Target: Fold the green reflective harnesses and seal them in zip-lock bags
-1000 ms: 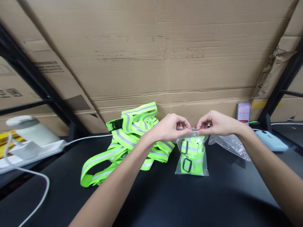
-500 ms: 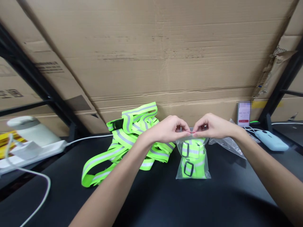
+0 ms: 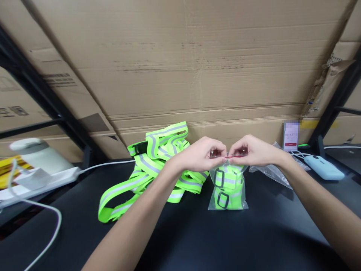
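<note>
A clear zip bag (image 3: 212,203) hangs upright from my fingers, with a folded neon-green reflective strap (image 3: 236,195) and black buckles inside it. My left hand (image 3: 203,153) pinches the bag's top edge, where a red zip line shows. Close beside it, my right hand (image 3: 249,150) pinches the same edge, thumb and fingers pressed together. To the left, partly behind my left forearm, lies a loose heap of neon-green straps (image 3: 152,165) with grey reflective stripes.
Clear plastic bags (image 3: 272,175) lie behind my right wrist. A phone (image 3: 290,136) leans at the back right near a light-blue power bank (image 3: 324,168). At left are a white power strip (image 3: 53,182), a white cable and a pale bottle (image 3: 42,154). Cardboard (image 3: 197,75) walls the back.
The bag's bottom has shifted slightly left and up. My fingertips have moved a little apart, so more of the red zip line shows.
</note>
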Demonstrator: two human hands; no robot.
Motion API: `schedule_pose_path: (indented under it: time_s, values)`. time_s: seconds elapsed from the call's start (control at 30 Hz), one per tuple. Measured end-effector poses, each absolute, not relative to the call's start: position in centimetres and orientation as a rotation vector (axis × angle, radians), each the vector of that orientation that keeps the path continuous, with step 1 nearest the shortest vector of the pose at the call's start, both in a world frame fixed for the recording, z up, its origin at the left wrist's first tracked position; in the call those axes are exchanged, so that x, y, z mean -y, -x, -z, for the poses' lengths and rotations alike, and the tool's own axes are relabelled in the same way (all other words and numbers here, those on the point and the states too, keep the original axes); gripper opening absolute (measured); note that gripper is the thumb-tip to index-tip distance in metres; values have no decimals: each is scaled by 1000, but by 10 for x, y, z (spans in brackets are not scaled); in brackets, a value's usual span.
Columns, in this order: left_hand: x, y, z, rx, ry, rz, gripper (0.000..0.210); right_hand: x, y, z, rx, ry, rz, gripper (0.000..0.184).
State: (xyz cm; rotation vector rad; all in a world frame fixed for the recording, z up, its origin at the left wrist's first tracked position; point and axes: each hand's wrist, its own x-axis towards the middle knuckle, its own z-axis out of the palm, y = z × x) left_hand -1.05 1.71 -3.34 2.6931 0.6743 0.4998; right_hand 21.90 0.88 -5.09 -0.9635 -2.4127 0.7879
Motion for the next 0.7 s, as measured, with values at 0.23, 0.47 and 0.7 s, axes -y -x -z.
schedule_pose_path:
  time_s: [0.23, 0.47, 0.7]
  values:
    - [-19, 10, 37, -807, -2557, -464, 25, -6, -223, 45, 2450, 965, -843, 32]
    - [-26, 16, 38, -745, -2416, -427, 31, -12, -228, 47, 2382, 950, -1056, 40]
    - [-24, 13, 35, -676, -2349, -473, 32, -12, -229, 46, 2325, 955, -1046, 37]
